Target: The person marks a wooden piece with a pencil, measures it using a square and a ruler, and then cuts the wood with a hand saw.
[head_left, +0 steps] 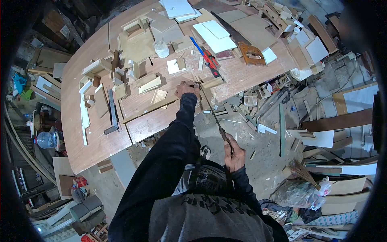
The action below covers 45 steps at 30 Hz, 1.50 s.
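My left hand (187,89) presses on a long thin wooden strip (151,108) near the table's front edge, its fingers curled over the wood. In my right hand (235,154) is the handle of a narrow dark saw (213,114). The saw's blade runs up and to the left, its far end at the strip just right of my left hand. Beyond the strip lies a red and blue tool (209,59). A wooden-handled saw (252,54) rests farther right on the table.
On the wooden table (141,131) are a metal square (111,113), a clear plastic container (161,49), small wood blocks and white panels (214,36). Offcuts litter the floor at the right. A plastic bag (300,193) lies at the lower right.
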Each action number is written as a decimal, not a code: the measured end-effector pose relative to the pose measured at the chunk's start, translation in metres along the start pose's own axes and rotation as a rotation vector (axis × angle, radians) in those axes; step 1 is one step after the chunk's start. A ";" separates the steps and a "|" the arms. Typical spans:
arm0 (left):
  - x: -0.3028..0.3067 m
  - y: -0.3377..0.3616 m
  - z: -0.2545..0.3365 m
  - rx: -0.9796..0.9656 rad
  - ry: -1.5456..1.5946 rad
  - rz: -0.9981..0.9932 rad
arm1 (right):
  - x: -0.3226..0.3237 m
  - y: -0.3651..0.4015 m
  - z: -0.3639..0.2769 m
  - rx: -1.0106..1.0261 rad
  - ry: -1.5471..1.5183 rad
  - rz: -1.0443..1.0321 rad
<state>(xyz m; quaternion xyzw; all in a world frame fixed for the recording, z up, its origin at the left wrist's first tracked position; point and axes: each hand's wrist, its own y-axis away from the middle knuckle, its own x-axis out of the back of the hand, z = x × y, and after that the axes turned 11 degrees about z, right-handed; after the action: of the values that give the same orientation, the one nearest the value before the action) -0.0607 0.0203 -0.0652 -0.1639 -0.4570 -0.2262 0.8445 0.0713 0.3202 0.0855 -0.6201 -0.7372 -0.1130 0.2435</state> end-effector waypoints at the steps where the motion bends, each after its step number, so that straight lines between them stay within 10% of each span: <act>1: 0.010 0.004 0.008 0.001 0.003 0.002 | 0.007 0.003 -0.009 0.031 -0.038 0.015; 45: 0.024 0.009 0.019 0.053 -0.045 -0.032 | 0.011 0.002 -0.008 0.069 -0.017 0.019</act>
<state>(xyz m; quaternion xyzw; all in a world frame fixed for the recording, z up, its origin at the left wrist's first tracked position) -0.0579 0.0312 -0.0350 -0.1394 -0.4843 -0.2238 0.8342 0.0740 0.3259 0.0977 -0.6194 -0.7366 -0.0801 0.2595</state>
